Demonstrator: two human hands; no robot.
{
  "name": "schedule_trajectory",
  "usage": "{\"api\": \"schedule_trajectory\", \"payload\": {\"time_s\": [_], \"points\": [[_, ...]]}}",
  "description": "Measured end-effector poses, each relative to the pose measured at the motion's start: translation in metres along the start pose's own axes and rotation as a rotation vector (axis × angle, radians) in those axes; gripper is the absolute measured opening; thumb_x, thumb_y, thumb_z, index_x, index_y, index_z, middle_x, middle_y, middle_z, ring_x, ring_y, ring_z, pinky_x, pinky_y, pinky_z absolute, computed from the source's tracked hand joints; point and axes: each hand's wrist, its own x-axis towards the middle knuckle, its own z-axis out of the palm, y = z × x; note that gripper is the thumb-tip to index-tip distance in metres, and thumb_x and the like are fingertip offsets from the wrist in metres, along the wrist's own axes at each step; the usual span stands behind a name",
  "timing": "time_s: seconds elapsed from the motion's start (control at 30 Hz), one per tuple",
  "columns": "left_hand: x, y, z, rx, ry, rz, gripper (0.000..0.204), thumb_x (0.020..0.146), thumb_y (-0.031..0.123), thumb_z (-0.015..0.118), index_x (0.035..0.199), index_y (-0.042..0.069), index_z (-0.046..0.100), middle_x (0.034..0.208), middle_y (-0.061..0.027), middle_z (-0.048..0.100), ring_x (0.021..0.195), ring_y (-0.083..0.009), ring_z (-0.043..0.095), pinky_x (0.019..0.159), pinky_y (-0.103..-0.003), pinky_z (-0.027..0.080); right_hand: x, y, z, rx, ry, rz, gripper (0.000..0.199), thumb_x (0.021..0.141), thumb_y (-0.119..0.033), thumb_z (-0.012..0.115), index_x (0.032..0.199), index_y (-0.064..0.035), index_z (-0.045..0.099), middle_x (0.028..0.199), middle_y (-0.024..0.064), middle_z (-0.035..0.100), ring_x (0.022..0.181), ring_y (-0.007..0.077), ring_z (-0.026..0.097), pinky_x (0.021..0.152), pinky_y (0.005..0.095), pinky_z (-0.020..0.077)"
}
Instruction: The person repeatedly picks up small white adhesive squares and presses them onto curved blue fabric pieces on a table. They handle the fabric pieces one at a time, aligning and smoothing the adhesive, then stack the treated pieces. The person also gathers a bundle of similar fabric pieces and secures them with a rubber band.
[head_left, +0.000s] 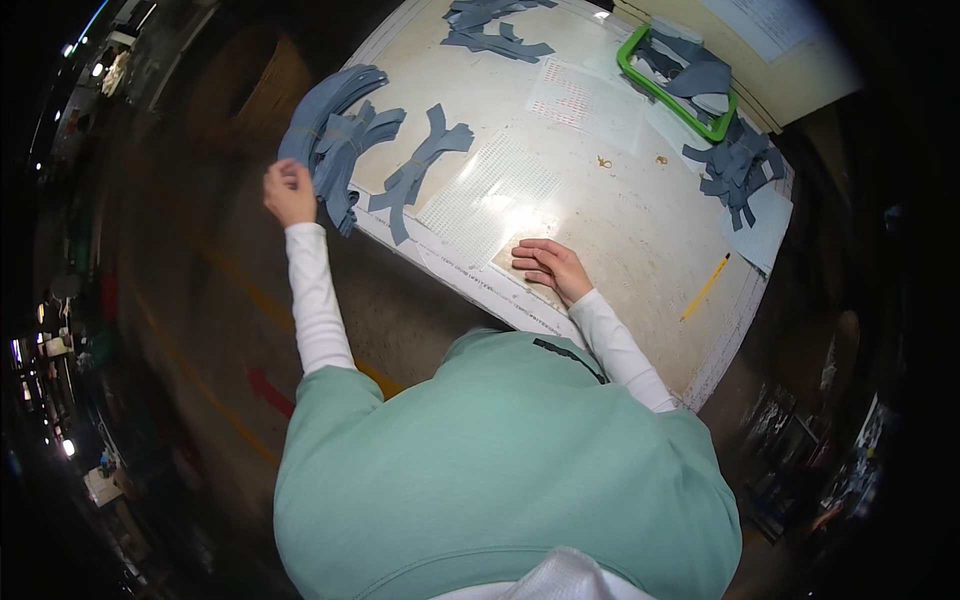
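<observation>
Blue-grey cut pieces: a fanned stack of curved fabric or leather cut pieces [325, 125] lies at the left edge of the desk [620, 230], overhanging it slightly.
Left hand [288, 192]: closed around the lower end of that stack, fingers pinching the pieces at the desk's edge.
Right hand [550, 268]: flat and open, fingers together, pressing on a tan sheet at the near edge of the desk; it grips nothing.
Hands apart: well apart, one at each end of the near edge.
Step in hand: by my judgement, gathering or drawing off pieces from the stack while the other hand steadies.
Next move calls for: a firm pinch on few pieces only, so the rest of the fan does not slide off the edge.
Nearby: a bundled pair of pieces [415, 170] just beside the stack; a grid-printed sheet [490, 195] between the hands.
Farther: a green tray [680, 85] holding more pieces, a loose heap [735, 170] beside it, a yellow pencil [705, 287] at right.
Surface: pale, worn, glaring under a lamp.
Room: dark workshop floor, blurred.
</observation>
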Motion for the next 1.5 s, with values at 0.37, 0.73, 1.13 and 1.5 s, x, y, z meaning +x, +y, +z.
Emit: {"api": "schedule_trajectory", "payload": {"time_s": [0.37,0.73,1.13,1.5], "points": [[-0.119,0.127,0.052,-0.258,-0.778,0.148,0.018,0.072,0.02,0.071,0.081,0.006,0.065,0.083,-0.007,0.065,0.079,-0.0241,0.061,0.076,-0.034,0.046,0.031,-0.057,-0.038,-0.881,0.473,-0.661,0.054,0.076,-0.005,0.068,0.126,-0.0064,0.048,0.12,0.0087,0.054,0.108,0.0134,0.052,0.081,0.0243,0.0472],[-0.076,0.066,0.12,0.102,-0.539,-0.13,0.04,0.076,0.028,0.066,0.108,0.005,0.061,0.103,-0.017,0.063,0.093,-0.0315,0.061,0.085,-0.038,0.047,0.077,-0.138,-0.105,-0.056,0.397,-0.511,0.044,0.081,-0.006,0.064,0.122,0.0044,0.049,0.109,0.0143,0.061,0.093,0.0175,0.061,0.079,0.0245,0.0487],[-0.126,0.211,0.079,-1.19,-1.276,-0.78,0.032,0.086,0.007,0.048,0.115,-0.006,0.049,0.11,-0.0174,0.06,0.097,-0.0235,0.061,0.082,-0.031,0.049,-0.031,-0.083,-0.013,-0.913,0.323,-0.962,0.011,0.079,-0.01,0.066,0.089,-0.0107,0.07,0.085,0.0031,0.067,0.081,0.0137,0.063,0.068,0.0228,0.0492],[-0.166,0.28,0.075,-1.022,-1.247,-0.779,0.024,0.093,0.023,0.051,0.096,0.0,0.061,0.092,-0.0069,0.065,0.08,-0.0152,0.062,0.073,-0.027,0.049,-0.058,-0.066,-0.003,-1.238,0.439,-0.924,0.019,0.077,-0.02,0.068,0.088,-0.0088,0.057,0.09,0.0052,0.051,0.083,0.0228,0.057,0.07,0.0346,0.0499]]}}
